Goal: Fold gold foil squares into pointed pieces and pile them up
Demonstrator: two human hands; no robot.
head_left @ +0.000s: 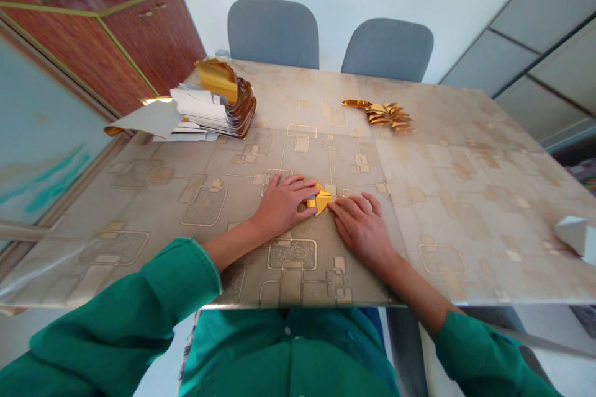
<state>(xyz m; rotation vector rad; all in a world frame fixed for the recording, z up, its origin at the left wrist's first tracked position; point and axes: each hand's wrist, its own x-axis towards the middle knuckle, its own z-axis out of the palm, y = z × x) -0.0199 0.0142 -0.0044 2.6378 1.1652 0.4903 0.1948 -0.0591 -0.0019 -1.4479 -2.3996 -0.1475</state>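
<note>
A small folded piece of gold paper [323, 200] lies on the table between my two hands, near the front edge. It has a pointed shape with a crease across it. My left hand [287, 201] holds its left end, with the fingers above and the thumb below; that end is partly hidden. At the paper's right tip, the fingertips of my right hand [361, 226] are pressed together on it. The outermost finger of this hand sticks out to the side.
A stack of gold and white paper sheets [205, 108] stands at the back left. Several folded gold pieces [388, 116] lie in a cluster at the back right. A white paper object [572, 234] is at the right edge. Two grey chairs [274, 34] stand behind the patterned table [447, 198].
</note>
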